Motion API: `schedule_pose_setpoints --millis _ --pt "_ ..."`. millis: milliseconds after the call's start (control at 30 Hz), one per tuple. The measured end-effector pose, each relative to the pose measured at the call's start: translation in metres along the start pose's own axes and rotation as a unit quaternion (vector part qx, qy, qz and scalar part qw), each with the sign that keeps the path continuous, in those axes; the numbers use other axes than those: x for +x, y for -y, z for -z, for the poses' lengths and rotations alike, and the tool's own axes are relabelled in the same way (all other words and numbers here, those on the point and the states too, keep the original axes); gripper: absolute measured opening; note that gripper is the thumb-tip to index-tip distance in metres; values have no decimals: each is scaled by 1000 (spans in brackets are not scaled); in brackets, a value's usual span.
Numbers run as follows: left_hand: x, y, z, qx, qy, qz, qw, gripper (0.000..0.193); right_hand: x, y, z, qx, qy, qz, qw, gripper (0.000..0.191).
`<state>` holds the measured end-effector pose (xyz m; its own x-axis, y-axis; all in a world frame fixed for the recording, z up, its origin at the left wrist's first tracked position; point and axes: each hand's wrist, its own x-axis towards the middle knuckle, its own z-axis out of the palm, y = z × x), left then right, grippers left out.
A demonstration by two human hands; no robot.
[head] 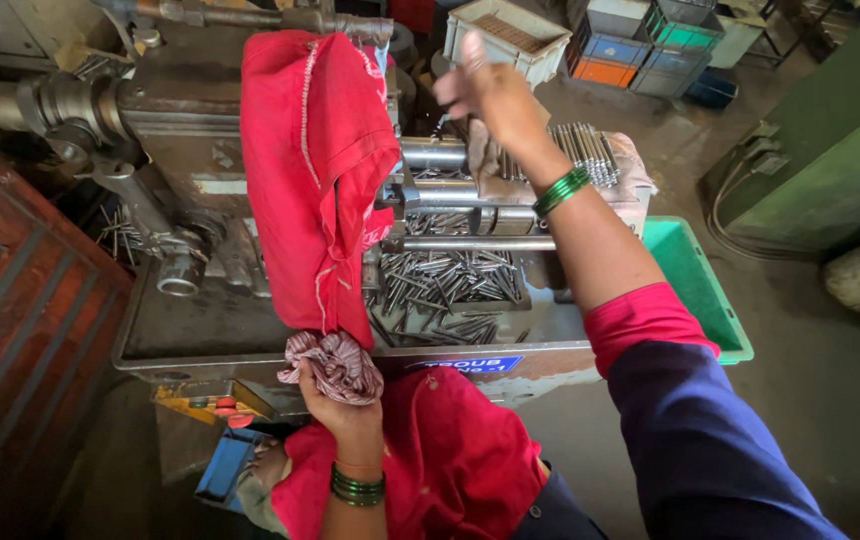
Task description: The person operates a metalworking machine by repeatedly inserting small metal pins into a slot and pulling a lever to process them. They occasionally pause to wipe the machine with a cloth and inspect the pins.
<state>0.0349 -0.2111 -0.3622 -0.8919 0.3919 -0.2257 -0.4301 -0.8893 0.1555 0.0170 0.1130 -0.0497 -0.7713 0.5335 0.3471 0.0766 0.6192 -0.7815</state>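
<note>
Left hand [342, 385] has its fingers clenched on a striped rag [335, 362] at the machine's [165, 110] front edge, just below the hanging red cloth [315, 160]. Right hand [490, 92] is raised over the rod bundle [582, 150], blurred; can't tell if its fingers grip anything. Risks: loose cloth, rag or bangles [560, 190] snagging on the shafts [455, 195] if the machine runs; the reaching forearm knocking loose pins [450, 280] off the tray.

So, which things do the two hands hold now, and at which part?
The left hand grips a bunched striped rag, fingers closed around its lower part. The right hand is raised above the steel rods; it is blurred, so any hold cannot be told.
</note>
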Motion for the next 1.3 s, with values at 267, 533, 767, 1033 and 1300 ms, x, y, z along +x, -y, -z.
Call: schedule_pose_setpoints --millis 267,533,767,1033,1300 --pt "0 0 -3 -1 -5 33 999 36 -17 8 33 -502 159 -56 848 38" --pt "0 4 -2 -1 56 55 997 40 -19 -37 49 -522 191 -70 828 76" --pt "2 7 -1 0 -20 15 1000 37 4 -78 56 -478 225 -101 843 91" --pt "0 5 1 -23 18 33 999 38 -2 -65 49 -452 189 -95 866 96" --pt "0 2 -2 -33 7 42 999 39 -84 -45 16 -315 -37 120 941 42"
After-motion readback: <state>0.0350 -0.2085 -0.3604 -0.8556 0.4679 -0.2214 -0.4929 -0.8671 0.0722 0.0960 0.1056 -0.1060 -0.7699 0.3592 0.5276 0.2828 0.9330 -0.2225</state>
